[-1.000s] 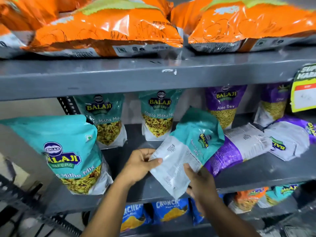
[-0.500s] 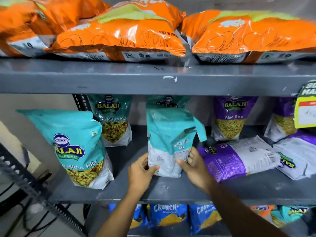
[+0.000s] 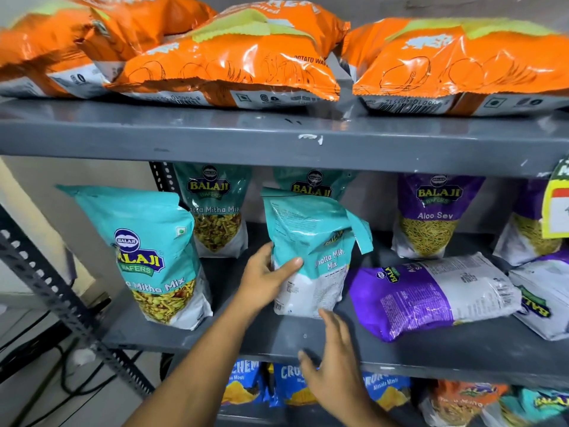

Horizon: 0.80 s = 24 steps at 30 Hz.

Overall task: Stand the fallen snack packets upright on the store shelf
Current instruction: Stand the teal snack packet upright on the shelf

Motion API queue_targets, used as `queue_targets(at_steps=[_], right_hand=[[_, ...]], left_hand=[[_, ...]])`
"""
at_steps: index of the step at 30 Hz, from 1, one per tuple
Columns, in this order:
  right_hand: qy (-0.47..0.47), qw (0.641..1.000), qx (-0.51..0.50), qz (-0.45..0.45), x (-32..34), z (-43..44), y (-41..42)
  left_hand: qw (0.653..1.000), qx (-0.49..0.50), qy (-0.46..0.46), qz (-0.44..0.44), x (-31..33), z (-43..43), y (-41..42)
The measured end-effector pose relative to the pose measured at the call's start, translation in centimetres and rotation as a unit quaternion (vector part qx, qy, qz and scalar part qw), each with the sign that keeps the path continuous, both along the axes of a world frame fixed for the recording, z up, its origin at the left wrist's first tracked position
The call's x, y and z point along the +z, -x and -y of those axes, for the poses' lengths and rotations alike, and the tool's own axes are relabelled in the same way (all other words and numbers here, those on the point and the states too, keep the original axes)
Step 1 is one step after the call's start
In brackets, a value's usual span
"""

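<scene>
A teal Khatta Mitha Mix packet stands upright on the grey middle shelf, its back panel turned toward me and its top corner folded over. My left hand grips its lower left edge, thumb across the front. My right hand hovers just below and in front of the packet with fingers apart, holding nothing. To the right a purple Aloo Sev packet lies flat on the shelf. Another purple and white packet lies fallen at the far right.
Upright teal packets stand at the front left and at the back; an upright purple Aloo Sev packet stands behind. Orange wafer bags lie on the top shelf. Blue packets fill the shelf below. A slotted upright stands at left.
The teal packet went from tilted in both hands to standing on the shelf. My right hand has let go and dropped below it; my left hand still holds its side.
</scene>
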State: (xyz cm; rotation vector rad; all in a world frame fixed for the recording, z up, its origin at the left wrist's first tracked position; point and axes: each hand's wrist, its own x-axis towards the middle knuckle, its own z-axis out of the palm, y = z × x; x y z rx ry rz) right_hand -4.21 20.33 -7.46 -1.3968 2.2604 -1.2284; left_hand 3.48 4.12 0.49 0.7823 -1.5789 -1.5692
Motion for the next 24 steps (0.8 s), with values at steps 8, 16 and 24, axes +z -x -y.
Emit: queue_targets(at_steps=[8,16,24], right_hand=[[0.091,0.984,-0.05,0.147,2.5,4.6,0.9],[0.013,0.949,0.146,0.279,1.6,3.9,8.8],[-0.093,0.934,0.229,0.258,2.7,4.7,10.1]], left_hand=[[0.978,0.101,0.111,0.145,-0.5,-9.5,0.5],[0.995,-0.023,-0.001,0.095,-4.7,-2.5,-4.5],[0.997,-0.045,-0.003,0.07,-7.0,-0.7,-3.3]])
